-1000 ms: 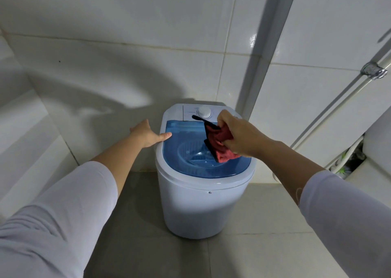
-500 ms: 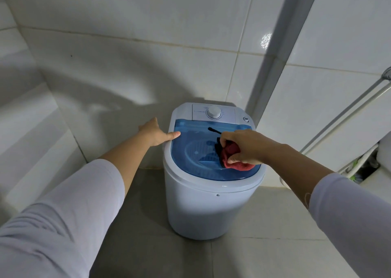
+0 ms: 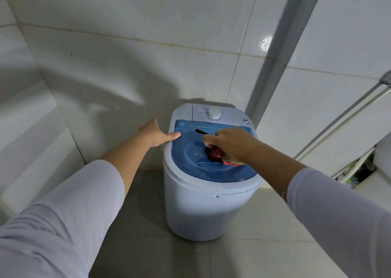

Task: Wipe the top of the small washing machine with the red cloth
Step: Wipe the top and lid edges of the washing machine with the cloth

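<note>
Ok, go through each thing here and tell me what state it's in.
Lid: closed, blue, see-through.
Cloth: bunched, pressed on the lid under the right hand.
Left hand: open, resting on the washer rim.
Dial: setting unreadable.

The small washing machine (image 3: 208,193) stands close against the tiled wall (image 3: 127,55), its back nearly touching; the dial (image 3: 213,114) rises from the rear panel; both hands crowd the blue lid (image 3: 190,161); the floor (image 3: 264,256) in front lies open; pipes (image 3: 347,112) slant along the right wall.
</note>
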`<state>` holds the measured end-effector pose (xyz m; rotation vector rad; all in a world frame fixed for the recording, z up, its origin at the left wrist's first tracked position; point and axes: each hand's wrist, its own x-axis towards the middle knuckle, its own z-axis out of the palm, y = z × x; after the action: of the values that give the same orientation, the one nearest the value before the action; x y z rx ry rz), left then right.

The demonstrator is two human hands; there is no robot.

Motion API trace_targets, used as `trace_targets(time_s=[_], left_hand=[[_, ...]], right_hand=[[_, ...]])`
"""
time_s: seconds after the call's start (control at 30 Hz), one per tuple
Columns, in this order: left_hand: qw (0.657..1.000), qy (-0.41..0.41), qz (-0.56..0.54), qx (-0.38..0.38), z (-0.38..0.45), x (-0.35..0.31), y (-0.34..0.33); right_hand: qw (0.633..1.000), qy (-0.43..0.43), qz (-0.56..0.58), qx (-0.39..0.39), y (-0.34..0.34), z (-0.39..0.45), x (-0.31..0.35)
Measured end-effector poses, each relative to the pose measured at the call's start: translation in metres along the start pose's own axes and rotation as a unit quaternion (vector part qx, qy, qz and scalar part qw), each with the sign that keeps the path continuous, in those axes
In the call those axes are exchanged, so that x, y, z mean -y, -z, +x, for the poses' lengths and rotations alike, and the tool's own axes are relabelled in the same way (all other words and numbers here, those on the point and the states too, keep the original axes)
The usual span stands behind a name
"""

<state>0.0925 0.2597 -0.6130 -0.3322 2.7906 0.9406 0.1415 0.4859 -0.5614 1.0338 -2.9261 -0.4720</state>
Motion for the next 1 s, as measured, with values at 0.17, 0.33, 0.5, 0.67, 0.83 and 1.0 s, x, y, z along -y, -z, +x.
trace_targets(time_s=[0.17, 0.33, 0.5, 0.67, 0.83, 1.0], left_hand=[[1.000, -0.003, -0.005, 0.003, -0.001, 0.000, 0.001], [1.000, -0.009, -0.005, 0.002, -0.001, 0.000, 0.001], [1.000, -0.010, -0.009, 0.002, 0.001, 0.002, 0.000], [1.000, -0.013, -0.011, 0.003, 0.004, 0.003, -0.001], [1.000, -0.014, -0.010, 0.009, 0.006, 0.003, -0.001], [1.000, -0.019, -0.008, 0.005, 0.006, 0.002, -0.002]], right_hand=[[0.982, -0.026, 0.144, 0.118, 0.012, -0.004, 0.001], [0.985, 0.002, 0.045, 0.167, 0.016, -0.003, -0.003], [0.980, 0.044, -0.090, 0.174, 0.022, 0.003, 0.005], [0.979, 0.059, -0.126, 0.152, 0.018, 0.010, 0.016], [0.992, 0.027, -0.005, 0.126, 0.014, 0.012, 0.019], [0.993, 0.011, 0.069, 0.093, 0.011, 0.020, 0.022]])
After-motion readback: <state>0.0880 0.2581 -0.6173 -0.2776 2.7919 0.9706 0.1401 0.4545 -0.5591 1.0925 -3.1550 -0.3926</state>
